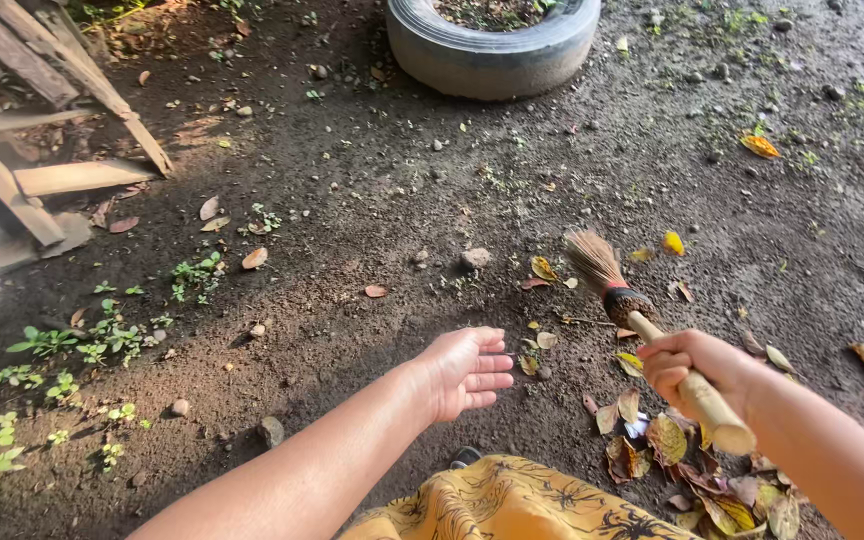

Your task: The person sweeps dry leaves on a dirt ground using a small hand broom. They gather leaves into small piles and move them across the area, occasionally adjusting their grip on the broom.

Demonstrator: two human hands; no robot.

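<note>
Right hand (687,368) grip closed round the pale wooden handle of a short bristle broom (642,325), stiff brown bristles above dry curled yellow-brown leaves (667,440) on dark gritty soil (382,200), left hand (467,370) open, empty, fingers extended, grey rubber tyre planter (492,50) beyond

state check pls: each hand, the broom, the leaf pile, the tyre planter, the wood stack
left hand: open, palm turned inward, holding nothing, above the dirt
right hand: fingers closed around the broom handle
broom: held tilted, bristles splayed low over the dirt
leaf pile: gathered loosely below the right hand, dry
tyre planter: lying flat, filled with soil
wood stack: planks leaning, jumbled
</note>
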